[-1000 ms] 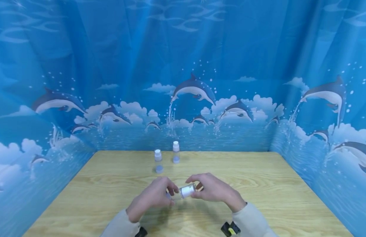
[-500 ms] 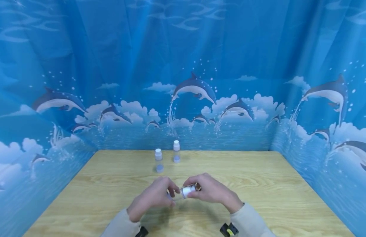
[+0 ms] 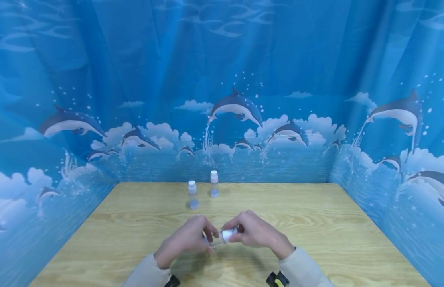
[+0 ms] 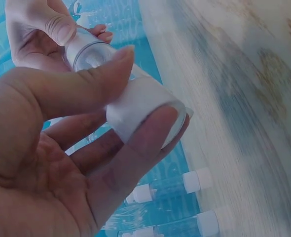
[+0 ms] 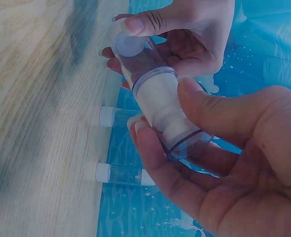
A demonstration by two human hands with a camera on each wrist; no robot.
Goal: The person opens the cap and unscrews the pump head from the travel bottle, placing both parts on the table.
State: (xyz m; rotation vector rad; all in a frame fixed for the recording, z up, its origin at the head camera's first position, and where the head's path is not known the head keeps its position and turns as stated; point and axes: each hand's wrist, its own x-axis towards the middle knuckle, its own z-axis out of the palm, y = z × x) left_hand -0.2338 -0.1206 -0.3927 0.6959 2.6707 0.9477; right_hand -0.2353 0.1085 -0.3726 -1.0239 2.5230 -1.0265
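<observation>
In the head view, both hands hold a small clear pump bottle [image 3: 227, 235] at a tilt over the table. My left hand [image 3: 187, 235] grips the bottle's white base end [image 4: 135, 106], thumb on one side and fingers on the other. My right hand [image 3: 255, 231] pinches the other end between thumb and fingertips. There, the right wrist view has a white collar [image 5: 155, 94] and a clear cap [image 5: 182, 148] over a white pump head. The bottle's middle is see-through, and fingers hide parts of both ends.
Two similar bottles with white tops stand upright beyond the hands, a nearer bottle [image 3: 193, 195] at left and a farther bottle [image 3: 214, 184] beside it. They rest on a wood-grain table [image 3: 297, 207]. A blue dolphin-print curtain [image 3: 222, 79] encloses the back and sides.
The right hand's fingers, spread a little off the bottle's end at first, have closed around it and moved slightly left. The left hand has kept its grip nearly in place.
</observation>
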